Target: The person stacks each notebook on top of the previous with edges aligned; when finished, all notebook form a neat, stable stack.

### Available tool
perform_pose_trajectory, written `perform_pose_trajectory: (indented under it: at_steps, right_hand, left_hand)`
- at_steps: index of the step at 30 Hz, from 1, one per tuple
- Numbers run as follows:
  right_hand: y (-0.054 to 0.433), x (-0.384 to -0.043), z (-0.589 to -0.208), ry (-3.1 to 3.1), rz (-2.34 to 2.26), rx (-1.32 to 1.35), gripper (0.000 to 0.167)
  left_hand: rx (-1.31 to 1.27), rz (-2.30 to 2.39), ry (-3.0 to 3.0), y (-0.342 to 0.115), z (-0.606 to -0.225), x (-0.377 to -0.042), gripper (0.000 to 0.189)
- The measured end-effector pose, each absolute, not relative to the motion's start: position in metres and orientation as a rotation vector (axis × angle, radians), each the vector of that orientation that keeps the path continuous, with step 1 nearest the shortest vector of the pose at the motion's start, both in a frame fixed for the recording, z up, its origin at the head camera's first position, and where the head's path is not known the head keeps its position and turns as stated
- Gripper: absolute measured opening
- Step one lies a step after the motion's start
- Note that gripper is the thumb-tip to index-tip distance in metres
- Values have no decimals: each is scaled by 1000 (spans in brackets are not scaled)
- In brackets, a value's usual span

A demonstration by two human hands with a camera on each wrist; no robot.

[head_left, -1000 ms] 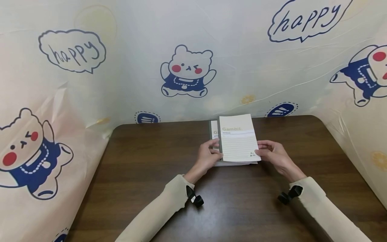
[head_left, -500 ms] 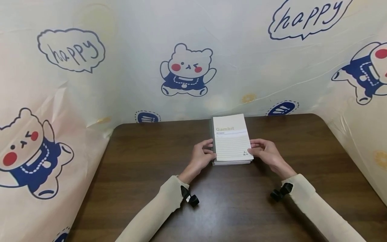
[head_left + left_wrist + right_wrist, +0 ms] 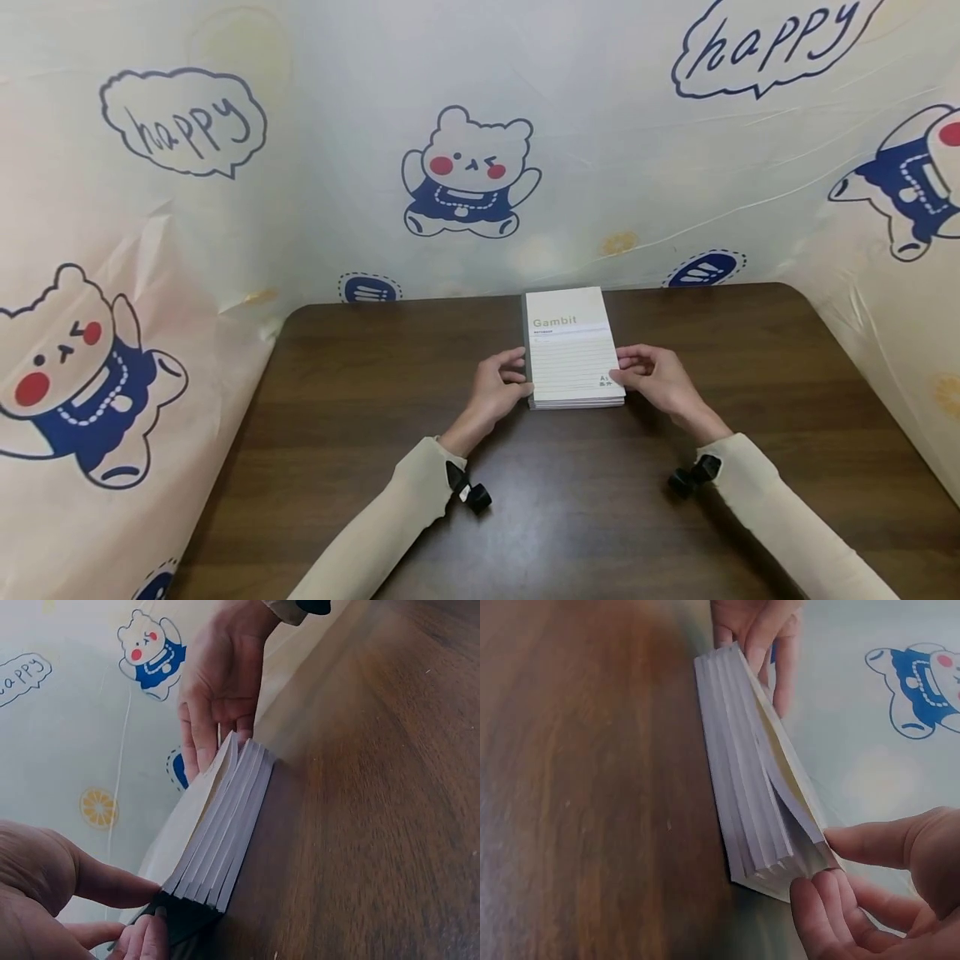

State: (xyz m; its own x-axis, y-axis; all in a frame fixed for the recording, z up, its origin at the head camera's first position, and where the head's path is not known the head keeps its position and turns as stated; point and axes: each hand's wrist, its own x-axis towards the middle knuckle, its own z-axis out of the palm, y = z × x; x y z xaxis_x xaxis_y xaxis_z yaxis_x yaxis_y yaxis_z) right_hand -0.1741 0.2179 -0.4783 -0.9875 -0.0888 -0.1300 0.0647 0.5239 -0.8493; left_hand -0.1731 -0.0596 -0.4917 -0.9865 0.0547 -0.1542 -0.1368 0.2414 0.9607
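Note:
A stack of several notebooks point(image 3: 572, 358) lies near the table's back edge, white covers up, dark spines to the left. "Gambit" is printed on the top notebook point(image 3: 180, 825). My left hand point(image 3: 497, 387) holds it at the spine side, thumb at the near corner and curled fingers against the dark spine point(image 3: 187, 919). On the opposite side, my right hand point(image 3: 657, 379) pinches the top notebook's edge between thumb and fingers. In the right wrist view a gap shows under that notebook near the right fingers point(image 3: 821, 900). The lower notebooks point(image 3: 739, 765) lie roughly flush.
The brown wooden table point(image 3: 360, 400) extends around the stack. Behind it hangs a pale curtain point(image 3: 592, 167) printed with bears and "happy" bubbles. A black wrist camera point(image 3: 474, 492) is strapped at the left sleeve, another black camera point(image 3: 693, 477) at the right.
The top notebook has moved left and down onto the stack, from sticking out at the right to roughly lined up with it. Both hands moved left with it, then stayed nearly still.

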Motion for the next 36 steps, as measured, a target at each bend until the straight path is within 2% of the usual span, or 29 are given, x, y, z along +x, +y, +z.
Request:
perform_pose_trajectory:
  at_steps: [8, 24, 31, 36]
  right_hand:
    - [220, -171, -479, 2745, -1250, -55, 41]
    - [219, -173, -480, 2799, -1166, -128, 40]
    - [218, -162, -479, 2904, -1082, -327, 41]
    - [214, -152, -472, 2968, -1018, -471, 44]
  left_hand:
    - [-55, 1817, 2374, -60, -494, -173, 63]
    - [-8, 1774, 2403, -62, -494, -174, 67]
    - [153, 1590, 2575, -71, -490, -169, 74]
    - [380, 1473, 2702, -84, -483, -159, 61]
